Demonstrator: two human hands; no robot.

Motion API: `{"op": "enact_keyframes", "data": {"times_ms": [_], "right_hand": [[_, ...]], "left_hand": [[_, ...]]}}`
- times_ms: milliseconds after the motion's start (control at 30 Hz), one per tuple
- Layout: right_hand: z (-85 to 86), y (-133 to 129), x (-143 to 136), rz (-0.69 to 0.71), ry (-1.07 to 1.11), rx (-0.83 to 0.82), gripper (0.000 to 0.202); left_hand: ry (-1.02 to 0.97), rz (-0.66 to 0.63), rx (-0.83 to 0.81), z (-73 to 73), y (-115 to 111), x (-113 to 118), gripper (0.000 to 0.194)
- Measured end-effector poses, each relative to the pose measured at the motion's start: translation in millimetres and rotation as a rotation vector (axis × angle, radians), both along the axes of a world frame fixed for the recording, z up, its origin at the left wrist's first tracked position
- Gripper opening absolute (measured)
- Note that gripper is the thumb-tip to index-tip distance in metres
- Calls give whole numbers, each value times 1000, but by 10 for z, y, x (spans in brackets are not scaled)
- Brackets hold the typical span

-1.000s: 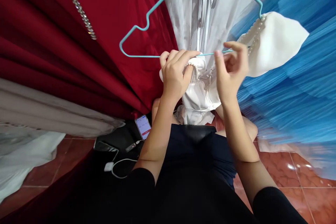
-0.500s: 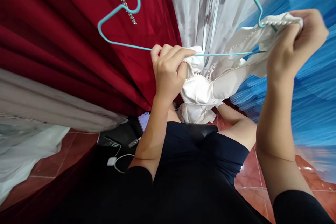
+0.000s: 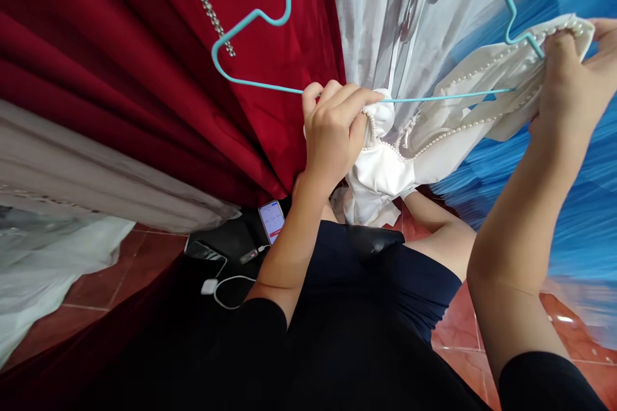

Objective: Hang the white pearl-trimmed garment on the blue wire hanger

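A white dress (image 3: 383,170) with pearl-trimmed edges hangs between my hands, its lower part bunched over my lap. My left hand (image 3: 332,125) is closed around the bottom bar of a light blue wire hanger (image 3: 270,85) and the dress's gathered fabric. Higher up at the right, my right hand (image 3: 573,74) grips the pearl-edged shoulder of the dress, stretching it sideways. The hanger's right end goes inside that shoulder, where cloth hides its tip. The hanger's left end is bare, and its hook is out of view above.
Red cloth (image 3: 193,109) with a beaded strand (image 3: 202,0) hangs at left. White fabric (image 3: 361,26) and blue tulle (image 3: 578,205) hang ahead and right. A lit phone (image 3: 272,221), a white cable (image 3: 234,278) and a charger (image 3: 209,286) lie beside my left arm. Red floor tiles (image 3: 457,314) show below.
My right hand has moved right, pulling the dress's shoulder further out over the hanger's end. The hanger and my left hand appear shifted slightly right in view.
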State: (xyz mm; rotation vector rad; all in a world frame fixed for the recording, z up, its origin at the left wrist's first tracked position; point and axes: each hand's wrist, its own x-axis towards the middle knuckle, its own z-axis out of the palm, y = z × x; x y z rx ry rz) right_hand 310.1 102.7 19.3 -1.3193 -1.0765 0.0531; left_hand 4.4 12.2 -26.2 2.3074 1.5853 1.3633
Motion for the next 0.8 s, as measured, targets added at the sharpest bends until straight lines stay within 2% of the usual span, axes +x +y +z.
{"op": "enact_keyframes", "data": {"times_ms": [67,167,233,267,300,367,433,533,567,667,733,800], "right_hand": [[-156,3,176,-1,-179,92,14],[-509,-30,427,-199,-385,151,5],[-734,-103,476,-308,-455,199,11],[-813,-160,445,-335,-474,279,14],[-861,-230,372,-310,-509,383,15],[-849,-398,121,-109,-589,601,14],[-723,-564,-219,33,-593,647,20],[-491,-706,-705,205,-641,453,31],[-444,-714,-830,239,-675,300,29],[-446,-658,-1067,329,-741,-27,23],[-515,-611,-1131,339,-715,-65,22],[-562,-591,-1148,311,-665,-22,22]], "left_hand": [[-11,-12,1,-8,33,30,37],[-19,-21,25,-34,66,131,38],[-29,-10,38,-56,72,204,37],[-39,-2,41,-67,75,234,37],[-48,2,45,-78,79,259,37],[-62,2,54,-101,94,289,36],[-64,8,68,-122,117,298,35],[-62,15,92,-132,134,273,34],[-61,15,100,-123,128,255,33],[-43,-5,101,-54,46,183,32],[-9,-45,93,1,-66,134,35],[-26,-53,127,13,-205,83,38]]}}
